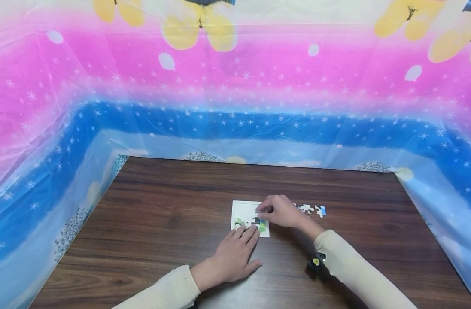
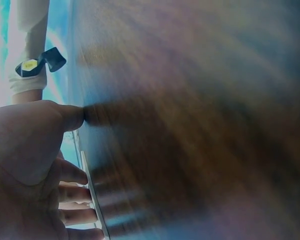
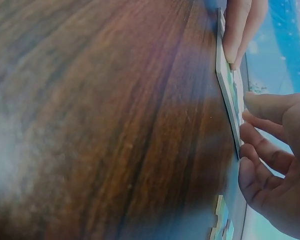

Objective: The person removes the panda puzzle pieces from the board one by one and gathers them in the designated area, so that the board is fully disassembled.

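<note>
A small white-framed jigsaw puzzle board (image 1: 243, 204) lies flat on the table. Its lower part bears fitted pieces with a green, black and white picture; the upper left is plain white. Across its near edge rest the straight fingertips of my left hand (image 1: 235, 256), thumb spread out on the wood. Over the board's right side, my right hand (image 1: 282, 210) pinches a small puzzle piece (image 1: 257, 210) between thumb and forefinger, mostly hidden by the fingers. In the right wrist view, the thumb and fingers (image 3: 267, 106) sit close to the board's surface.
Several loose puzzle pieces (image 1: 319, 211) lie right of the board, partly behind my right wrist. A dark wooden table (image 1: 162, 206) carries everything. Patterned pink and blue cloth (image 1: 235, 124) hangs round its far and side edges. A black wrist camera (image 1: 315, 264) hangs at the right cuff.
</note>
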Action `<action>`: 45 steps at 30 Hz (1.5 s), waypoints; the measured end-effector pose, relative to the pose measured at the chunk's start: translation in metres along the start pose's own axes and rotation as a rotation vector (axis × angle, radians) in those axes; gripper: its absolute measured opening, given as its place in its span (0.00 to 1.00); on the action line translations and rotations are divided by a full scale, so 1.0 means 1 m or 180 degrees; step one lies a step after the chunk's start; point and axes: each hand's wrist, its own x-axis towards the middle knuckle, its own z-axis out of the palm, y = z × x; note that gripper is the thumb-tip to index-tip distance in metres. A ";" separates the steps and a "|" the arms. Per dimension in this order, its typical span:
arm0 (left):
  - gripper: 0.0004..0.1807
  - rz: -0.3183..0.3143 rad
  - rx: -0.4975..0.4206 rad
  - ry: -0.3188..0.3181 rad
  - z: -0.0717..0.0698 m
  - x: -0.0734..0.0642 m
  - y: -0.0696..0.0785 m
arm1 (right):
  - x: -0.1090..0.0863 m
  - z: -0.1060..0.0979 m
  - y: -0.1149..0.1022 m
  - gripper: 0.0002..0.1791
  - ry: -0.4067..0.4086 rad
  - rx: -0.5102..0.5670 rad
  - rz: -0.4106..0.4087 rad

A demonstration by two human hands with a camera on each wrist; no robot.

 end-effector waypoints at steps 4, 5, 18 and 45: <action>0.42 -0.0006 0.0002 -0.0041 0.000 0.000 0.000 | 0.001 0.003 0.001 0.08 -0.0008 -0.0132 -0.0076; 0.42 -0.0013 -0.0006 -0.0049 0.000 0.000 0.000 | 0.001 0.004 0.001 0.07 -0.0002 -0.0150 -0.0093; 0.42 -0.0050 -0.0138 -0.0046 -0.003 0.000 0.000 | -0.005 0.000 -0.001 0.04 0.0217 0.0600 0.0100; 0.42 -0.0061 -0.0172 -0.0112 -0.007 0.000 0.004 | -0.098 -0.063 0.066 0.07 0.0674 0.0190 0.0757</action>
